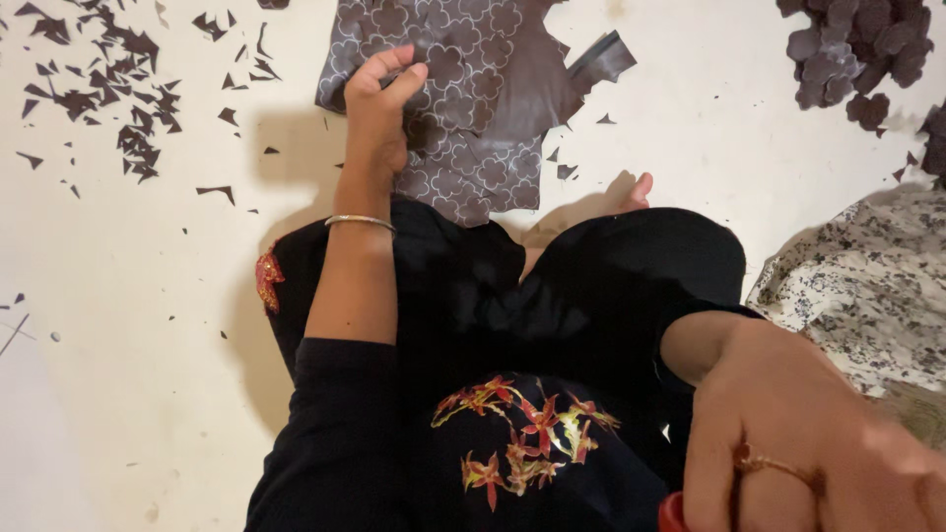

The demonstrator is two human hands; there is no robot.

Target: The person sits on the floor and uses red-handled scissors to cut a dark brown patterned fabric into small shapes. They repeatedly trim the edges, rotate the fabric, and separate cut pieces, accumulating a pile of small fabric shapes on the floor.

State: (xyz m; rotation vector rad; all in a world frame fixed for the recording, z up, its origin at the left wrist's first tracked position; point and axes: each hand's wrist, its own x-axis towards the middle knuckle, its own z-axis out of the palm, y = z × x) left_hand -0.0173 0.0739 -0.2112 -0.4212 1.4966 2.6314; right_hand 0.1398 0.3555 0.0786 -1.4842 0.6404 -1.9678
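My left hand [379, 103] pinches the edge of the dark patterned sheet [463, 108] lying on the pale floor [128, 394] just past my knees, while my right hand [798, 443], close to the camera and blurred, curls around a red handle [672, 514], offcuts [108, 89] scattered left.

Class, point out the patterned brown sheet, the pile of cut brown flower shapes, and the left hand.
Dark brown sheet with pale flower outlines [473, 108], head view: its flat middle.
Pile of cut dark brown flower shapes [852, 49], head view: the heap's centre.
Left hand [379, 103], head view: the back of the hand.
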